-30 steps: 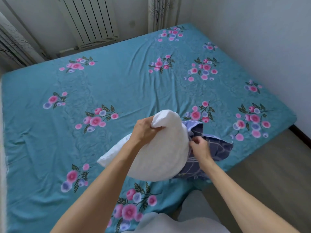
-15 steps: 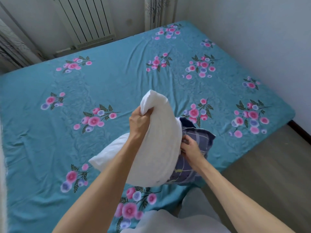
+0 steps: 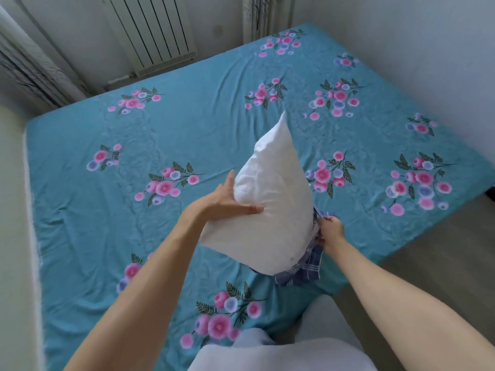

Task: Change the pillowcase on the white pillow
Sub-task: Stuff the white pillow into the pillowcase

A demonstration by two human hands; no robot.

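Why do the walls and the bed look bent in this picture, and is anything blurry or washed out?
Head view: a wide-angle lens bows the bed edges and tilts the radiator. Light is soft and even, with no hard shadows. The white pillow is bright but keeps its creases. The left hand, right hand and plaid pillowcase look sharp; the pale clothing at the bottom edge is blurred.

Bed [image 3: 214, 135], teal sheet with pink floral sprigs, wrinkled, otherwise bare
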